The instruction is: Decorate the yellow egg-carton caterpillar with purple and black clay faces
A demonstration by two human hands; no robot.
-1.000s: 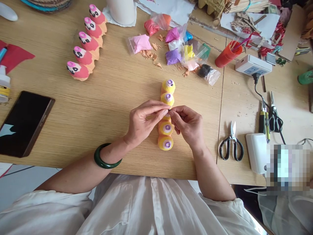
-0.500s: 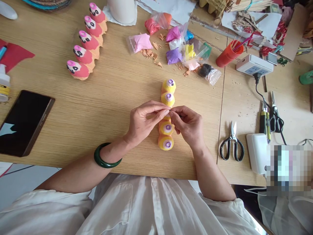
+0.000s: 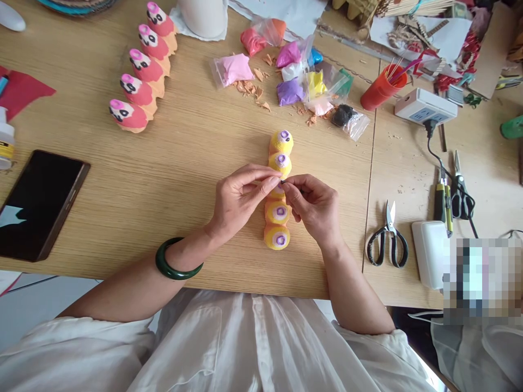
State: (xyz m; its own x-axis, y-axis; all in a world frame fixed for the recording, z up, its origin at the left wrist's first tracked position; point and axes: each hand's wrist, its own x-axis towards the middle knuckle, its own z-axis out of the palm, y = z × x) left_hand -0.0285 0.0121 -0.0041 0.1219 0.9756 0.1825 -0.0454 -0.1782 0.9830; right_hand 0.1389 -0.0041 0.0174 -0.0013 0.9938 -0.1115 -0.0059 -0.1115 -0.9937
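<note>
Our right hand (image 3: 312, 204) pinches a dark bit (image 3: 283, 181); whether our left hand (image 3: 239, 197) grips it too, we cannot tell. The left has drawn back slightly — baring that bit — over the yellow bumpy strip (image 3: 278, 213) on the desk (image 3: 180, 185), both partly hiding its middle. Packets (image 3: 290, 92) lie beyond, scissors (image 3: 389, 227) rightward.

Ref. pt.: egg-tray strip A (image 3: 279, 213) on tbl. (image 3: 192, 158). L hand (image 3: 241, 201) at 9 o'clk, R hand (image 3: 314, 206) at 3, both reaching over strip A mid. Phone (image 3: 43, 204): 9, well apart. Strip B (image 3: 144, 66): btwn. 10 & 11. Bags (image 3: 290, 92): 12. Cup (image 3: 378, 92) w/ sticks (image 3: 391, 71) in it: btwn. 1 & 2. Pwr. block (image 3: 427, 106): 2, beyond cup. Scissors (image 3: 389, 224): 4. Box (image 3: 430, 255): 4, beyond scissors.
</note>
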